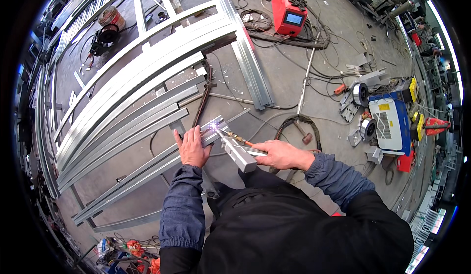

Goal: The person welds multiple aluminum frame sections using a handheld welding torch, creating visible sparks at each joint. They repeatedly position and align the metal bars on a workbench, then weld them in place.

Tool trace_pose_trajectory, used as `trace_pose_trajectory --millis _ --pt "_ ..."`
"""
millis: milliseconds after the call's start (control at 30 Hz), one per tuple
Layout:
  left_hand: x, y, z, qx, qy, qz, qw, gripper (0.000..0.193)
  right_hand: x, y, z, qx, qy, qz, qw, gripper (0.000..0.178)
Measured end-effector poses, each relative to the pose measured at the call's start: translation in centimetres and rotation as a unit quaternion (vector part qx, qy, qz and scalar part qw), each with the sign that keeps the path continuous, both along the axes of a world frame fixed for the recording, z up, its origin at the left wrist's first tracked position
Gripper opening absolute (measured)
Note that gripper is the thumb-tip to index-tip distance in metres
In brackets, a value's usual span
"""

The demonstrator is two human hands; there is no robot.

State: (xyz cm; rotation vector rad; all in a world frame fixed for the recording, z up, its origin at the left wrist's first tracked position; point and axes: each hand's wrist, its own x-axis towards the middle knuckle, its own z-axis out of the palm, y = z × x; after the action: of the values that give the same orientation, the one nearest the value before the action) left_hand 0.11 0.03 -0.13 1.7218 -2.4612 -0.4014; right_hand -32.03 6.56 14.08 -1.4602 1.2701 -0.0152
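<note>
Handheld welding torch [239, 154] in use, seen from above. The torch, a single unit, has a silvery, box-shaped body and a slender nozzle; a brass-coloured fitting and an orange hose [249, 144] lie alongside it. A violet-white glow [214, 126] marks the nozzle's tip, at the end of a silvery metal piece [210, 137]. Of two hands, the right hand [280, 155] is closed around the torch from its right side; the left hand [193, 147], left of the torch, lies palm down on the metal with fingers extended, its pressure not discernible. Beyond the torch stands one red machine [281, 10] with one screen. To the torch's right lie one hammer [306, 137], two wire spools [368, 129] and one blue-and-white machine [390, 122].
</note>
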Motion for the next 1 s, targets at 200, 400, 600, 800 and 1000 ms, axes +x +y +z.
trace_pose_trajectory --millis 200,400,600,800,1000 --pt "-0.1 0.3 0.3 0.0 -0.003 -0.003 1.0 0.093 -0.1 0.4 0.1 -0.009 0.005 -0.005 1.0 0.047" --pt "-0.1 0.1 0.5 0.01 -0.004 0.001 1.0 0.091 -0.3 0.6 -0.4 -0.023 0.017 -0.003 1.0 0.046" --pt "-0.1 0.0 0.6 0.015 -0.001 0.005 1.0 0.092 -0.4 0.1 0.3 -0.016 0.011 -0.002 1.0 0.043" --pt "0.1 -0.1 0.5 -0.007 0.003 0.001 1.0 0.09 -0.8 0.1 -0.5 -0.014 -0.002 -0.007 1.0 0.042" --pt "0.1 -0.1 0.3 -0.002 0.002 -0.001 1.0 0.09 -1.0 0.1 -0.4 -0.025 0.011 0.005 1.0 0.046"
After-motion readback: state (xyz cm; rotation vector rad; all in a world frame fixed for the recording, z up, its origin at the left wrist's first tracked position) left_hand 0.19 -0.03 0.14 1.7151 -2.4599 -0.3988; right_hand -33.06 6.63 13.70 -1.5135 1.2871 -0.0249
